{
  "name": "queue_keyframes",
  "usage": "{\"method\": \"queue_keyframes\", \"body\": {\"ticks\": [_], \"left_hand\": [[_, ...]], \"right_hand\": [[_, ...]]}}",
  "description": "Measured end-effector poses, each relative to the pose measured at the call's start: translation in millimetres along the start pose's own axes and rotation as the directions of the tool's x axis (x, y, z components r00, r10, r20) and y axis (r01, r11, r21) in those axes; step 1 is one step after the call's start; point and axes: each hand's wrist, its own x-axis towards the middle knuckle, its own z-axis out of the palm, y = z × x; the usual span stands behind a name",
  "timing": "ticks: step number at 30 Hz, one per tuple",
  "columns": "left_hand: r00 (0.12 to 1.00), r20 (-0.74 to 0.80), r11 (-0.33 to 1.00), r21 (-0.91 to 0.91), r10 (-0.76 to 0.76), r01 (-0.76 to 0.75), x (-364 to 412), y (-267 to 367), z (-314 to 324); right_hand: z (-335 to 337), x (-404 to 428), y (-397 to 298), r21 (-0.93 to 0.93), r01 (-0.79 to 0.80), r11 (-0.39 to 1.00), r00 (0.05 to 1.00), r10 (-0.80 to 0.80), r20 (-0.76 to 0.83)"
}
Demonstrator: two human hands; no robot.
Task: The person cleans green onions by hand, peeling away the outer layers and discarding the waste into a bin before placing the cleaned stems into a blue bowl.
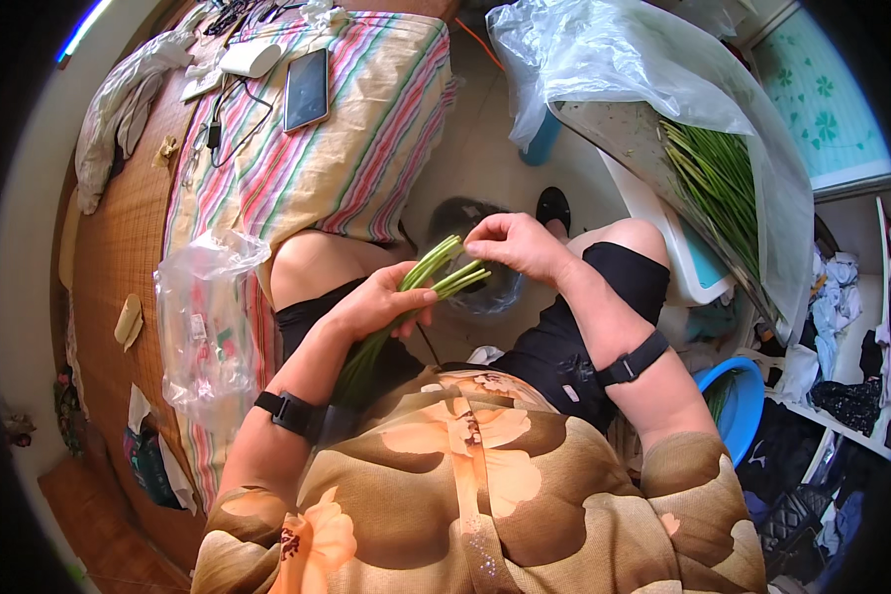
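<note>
My left hand [386,301] is closed around a bunch of thin green stalks [433,269], which look like garlic scapes. Their cut ends fan out up and to the right, and the rest hangs down over my lap. Just beyond those ends is my right hand [516,241], thumb and fingertips pinched together near the stalk tips; whether a stalk or scrap is between them cannot be told. Below the hands, on the floor between my knees, stands a bin lined with clear plastic [490,291]. More long green stalks [720,185] lie on a tray at the right.
A striped cloth [371,126] covers the bed at left, bearing a tablet [307,89], cables and a clear plastic bag [211,327]. Plastic sheeting [624,67] drapes over the tray [616,130]. A blue basin [746,408] and shelves of clothes [835,297] are at right.
</note>
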Motion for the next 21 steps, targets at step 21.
{"method": "queue_keyframes", "body": {"ticks": [21], "left_hand": [[0.997,-0.068,0.998,-0.064,-0.030,0.025,-3,-2,1]], "right_hand": [[6,-3,-11,0.104,0.057,0.993,0.983,-0.074,0.165]]}}
